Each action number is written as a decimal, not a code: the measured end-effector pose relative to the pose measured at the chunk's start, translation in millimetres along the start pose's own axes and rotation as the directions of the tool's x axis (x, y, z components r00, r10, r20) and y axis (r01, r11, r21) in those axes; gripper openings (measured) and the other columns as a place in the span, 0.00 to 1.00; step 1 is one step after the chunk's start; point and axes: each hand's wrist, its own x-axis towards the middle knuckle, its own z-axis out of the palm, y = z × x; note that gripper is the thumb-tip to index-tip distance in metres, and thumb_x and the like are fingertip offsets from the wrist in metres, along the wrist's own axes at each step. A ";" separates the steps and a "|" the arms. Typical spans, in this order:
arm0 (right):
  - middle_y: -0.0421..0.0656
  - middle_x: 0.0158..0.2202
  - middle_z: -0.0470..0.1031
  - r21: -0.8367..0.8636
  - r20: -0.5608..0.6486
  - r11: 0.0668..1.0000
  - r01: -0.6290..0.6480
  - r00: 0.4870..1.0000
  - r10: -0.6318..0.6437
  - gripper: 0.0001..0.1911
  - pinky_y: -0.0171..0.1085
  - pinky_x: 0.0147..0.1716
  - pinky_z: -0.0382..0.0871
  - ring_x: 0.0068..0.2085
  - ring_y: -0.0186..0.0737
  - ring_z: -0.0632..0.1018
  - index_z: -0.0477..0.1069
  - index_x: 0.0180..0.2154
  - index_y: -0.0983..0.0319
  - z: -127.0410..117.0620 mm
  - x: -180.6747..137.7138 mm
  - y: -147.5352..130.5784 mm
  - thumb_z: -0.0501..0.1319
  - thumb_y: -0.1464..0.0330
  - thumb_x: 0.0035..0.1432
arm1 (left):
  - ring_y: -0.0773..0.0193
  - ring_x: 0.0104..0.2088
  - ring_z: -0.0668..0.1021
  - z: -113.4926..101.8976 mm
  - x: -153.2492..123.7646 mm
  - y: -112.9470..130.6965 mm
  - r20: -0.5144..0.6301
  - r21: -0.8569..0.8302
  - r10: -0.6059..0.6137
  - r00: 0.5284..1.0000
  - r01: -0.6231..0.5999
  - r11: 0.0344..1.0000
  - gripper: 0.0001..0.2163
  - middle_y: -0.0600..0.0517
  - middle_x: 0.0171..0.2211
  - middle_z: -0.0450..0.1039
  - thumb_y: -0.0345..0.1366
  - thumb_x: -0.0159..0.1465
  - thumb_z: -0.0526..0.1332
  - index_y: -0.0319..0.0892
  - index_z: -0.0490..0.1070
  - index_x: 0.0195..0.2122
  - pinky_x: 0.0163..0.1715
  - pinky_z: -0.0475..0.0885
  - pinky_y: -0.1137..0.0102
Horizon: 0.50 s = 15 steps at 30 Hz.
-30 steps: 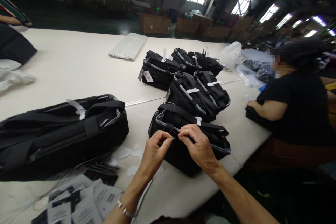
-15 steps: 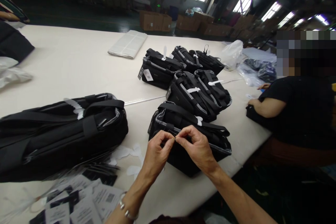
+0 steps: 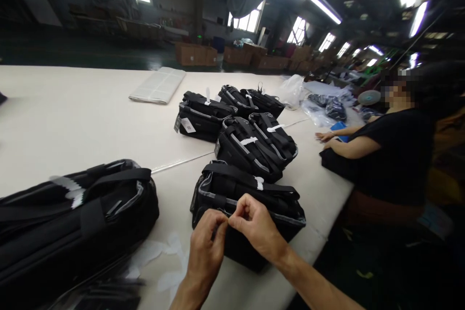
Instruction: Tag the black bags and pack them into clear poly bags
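A black bag (image 3: pixel 250 193) with grey-edged trim and a white strip around its handles stands right in front of me. My left hand (image 3: pixel 209 242) is closed in a pinch at its near side. Fingertip to fingertip with it, my right hand (image 3: pixel 256 225) pinches too. Whatever they hold between them is too small to make out. A larger black bag (image 3: pixel 119 213), also with a white strip on its handles, lies to the left. White paper strips (image 3: pixel 170 256) are scattered on the table between that bag and my left forearm.
Several more black bags (image 3: pixel 250 145) stand behind the near one on the pale table (image 3: pixel 90 121). A folded grey sheet (image 3: pixel 159 85) lies farther back. At the right a co-worker (image 3: pixel 395 155) leans on the table beside clear plastic bags (image 3: pixel 327 106).
The view has tilted up and turned right, so the bags sit lower and farther left. My hands stay pinched together at the same bag. The co-worker's arm reaches farther over the table.
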 end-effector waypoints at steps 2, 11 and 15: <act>0.34 0.24 0.66 0.087 0.034 0.995 -0.055 0.998 0.052 0.12 0.32 0.27 0.60 0.27 0.31 0.67 0.63 0.28 0.61 2.8 1.7 3.4 0.67 0.69 0.48 | 0.68 0.31 0.75 0.3 -0.6 -2.6 -0.028 0.047 0.091 0.995 -0.090 0.995 0.06 0.55 0.30 0.71 0.27 0.66 0.58 0.44 0.68 0.33 0.33 0.70 0.75; 0.38 0.25 0.72 -0.008 -0.015 0.999 -0.035 0.999 0.035 0.15 0.35 0.29 0.66 0.28 0.37 0.73 0.71 0.31 0.60 -37.2 -1.6 0.1 0.69 0.58 0.50 | 0.59 0.46 0.79 -23.4 -17.7 -24.6 -0.003 0.082 -0.136 0.991 0.136 0.987 0.19 0.47 0.61 0.66 0.39 0.66 0.60 0.52 0.66 0.58 0.46 0.77 0.64; 0.46 0.40 0.77 -0.512 -0.351 0.858 0.023 0.907 -0.233 0.14 0.46 0.49 0.68 0.44 0.50 0.76 0.75 0.37 0.59 -128.1 7.2 7.5 0.67 0.59 0.49 | 0.44 0.53 0.76 -31.6 -60.5 -44.2 -0.284 -0.086 -0.603 0.745 0.607 0.790 0.33 0.41 0.57 0.69 0.57 0.59 0.60 0.47 0.61 0.62 0.51 0.75 0.47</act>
